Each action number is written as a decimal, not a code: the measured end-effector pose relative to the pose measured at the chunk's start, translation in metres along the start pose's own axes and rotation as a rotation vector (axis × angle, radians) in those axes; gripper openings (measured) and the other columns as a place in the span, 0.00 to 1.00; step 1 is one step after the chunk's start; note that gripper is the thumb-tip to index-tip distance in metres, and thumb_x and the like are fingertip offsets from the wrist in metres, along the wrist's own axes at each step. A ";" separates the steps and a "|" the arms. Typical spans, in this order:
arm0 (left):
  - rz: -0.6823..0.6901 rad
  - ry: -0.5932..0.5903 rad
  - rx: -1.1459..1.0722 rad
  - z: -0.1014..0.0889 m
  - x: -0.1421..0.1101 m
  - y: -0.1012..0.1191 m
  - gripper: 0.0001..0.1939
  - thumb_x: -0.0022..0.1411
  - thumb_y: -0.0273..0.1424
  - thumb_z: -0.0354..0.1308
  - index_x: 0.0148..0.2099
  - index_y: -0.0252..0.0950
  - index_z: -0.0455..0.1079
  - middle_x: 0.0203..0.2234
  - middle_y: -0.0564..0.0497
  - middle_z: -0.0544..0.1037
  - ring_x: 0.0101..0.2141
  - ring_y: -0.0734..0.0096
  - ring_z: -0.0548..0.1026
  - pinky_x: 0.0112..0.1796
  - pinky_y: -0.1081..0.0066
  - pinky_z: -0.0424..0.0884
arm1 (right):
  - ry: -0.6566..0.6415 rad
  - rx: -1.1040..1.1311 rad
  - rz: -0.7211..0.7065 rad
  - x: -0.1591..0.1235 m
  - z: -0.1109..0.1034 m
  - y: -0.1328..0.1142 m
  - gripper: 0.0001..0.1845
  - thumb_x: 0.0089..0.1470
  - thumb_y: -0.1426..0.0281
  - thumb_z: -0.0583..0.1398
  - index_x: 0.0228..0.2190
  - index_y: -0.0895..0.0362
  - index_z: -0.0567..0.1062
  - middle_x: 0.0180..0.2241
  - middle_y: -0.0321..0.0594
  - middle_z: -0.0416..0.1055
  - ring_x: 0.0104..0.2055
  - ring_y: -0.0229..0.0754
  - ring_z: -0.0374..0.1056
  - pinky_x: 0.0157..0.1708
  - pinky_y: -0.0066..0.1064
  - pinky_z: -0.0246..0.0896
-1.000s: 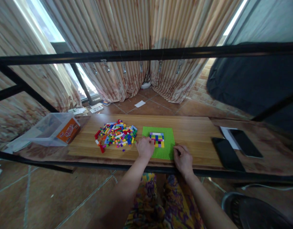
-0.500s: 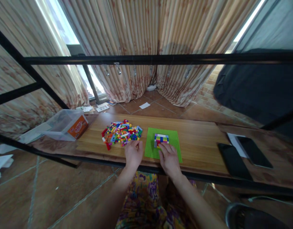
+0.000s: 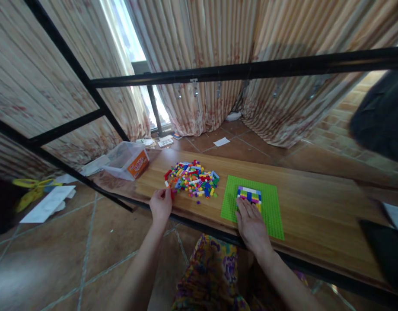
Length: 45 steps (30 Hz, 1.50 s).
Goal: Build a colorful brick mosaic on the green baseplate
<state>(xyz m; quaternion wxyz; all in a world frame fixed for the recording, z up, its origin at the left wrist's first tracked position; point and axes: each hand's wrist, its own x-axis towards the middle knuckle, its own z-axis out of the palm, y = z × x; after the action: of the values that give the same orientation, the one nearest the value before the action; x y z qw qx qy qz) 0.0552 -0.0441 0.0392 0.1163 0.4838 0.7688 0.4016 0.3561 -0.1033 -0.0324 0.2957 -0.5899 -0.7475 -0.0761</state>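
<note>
left fingers (image 3: 167,195) curl at red plastic (image 3: 173,193), grip unclear; straight right fingers (image 3: 247,208) overlap bricks (image 3: 249,195).

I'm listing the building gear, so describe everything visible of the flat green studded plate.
The flat, bright green, studded plate, plastic by its look, has four straight edges and lies on the light-brown wooden board, right of the heap of small multicoloured plastic bricks. A multicoloured brick structure sits on it. The person's bare right hand covers part of both; whether it touches the plate cannot be told.
</note>
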 end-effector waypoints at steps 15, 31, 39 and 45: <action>0.112 0.052 0.343 0.022 0.090 -0.042 0.17 0.64 0.30 0.45 0.36 0.33 0.76 0.34 0.40 0.77 0.38 0.59 0.74 0.41 0.65 0.67 | -0.020 -0.044 -0.071 0.003 -0.011 0.005 0.23 0.65 0.66 0.49 0.56 0.63 0.68 0.55 0.54 0.70 0.59 0.52 0.64 0.58 0.49 0.57; 0.149 0.110 0.369 0.037 0.087 -0.054 0.14 0.65 0.29 0.45 0.40 0.35 0.73 0.36 0.42 0.75 0.42 0.58 0.73 0.43 0.64 0.67 | -0.418 0.164 -0.041 0.164 0.035 -0.061 0.19 0.60 0.76 0.52 0.48 0.57 0.77 0.45 0.46 0.74 0.49 0.43 0.68 0.52 0.33 0.59; 0.114 0.075 0.375 0.038 0.088 -0.053 0.13 0.63 0.29 0.47 0.40 0.35 0.73 0.36 0.43 0.75 0.41 0.58 0.73 0.42 0.64 0.66 | -0.574 0.086 -0.078 0.178 0.044 -0.060 0.18 0.56 0.76 0.55 0.44 0.54 0.78 0.44 0.44 0.73 0.46 0.43 0.68 0.49 0.32 0.59; 0.135 0.078 0.399 0.038 0.088 -0.053 0.12 0.63 0.28 0.47 0.39 0.36 0.72 0.36 0.43 0.75 0.42 0.58 0.73 0.43 0.64 0.66 | -0.576 0.097 -0.063 0.176 0.043 -0.067 0.16 0.57 0.75 0.55 0.43 0.53 0.79 0.45 0.43 0.74 0.47 0.43 0.68 0.49 0.32 0.59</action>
<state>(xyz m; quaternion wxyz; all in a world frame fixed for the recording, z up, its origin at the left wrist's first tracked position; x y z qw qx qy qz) -0.0019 0.0382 -0.0059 -0.0386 0.5317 0.8030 0.2665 0.2561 0.0449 0.0418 0.0968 -0.5490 -0.8213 0.1214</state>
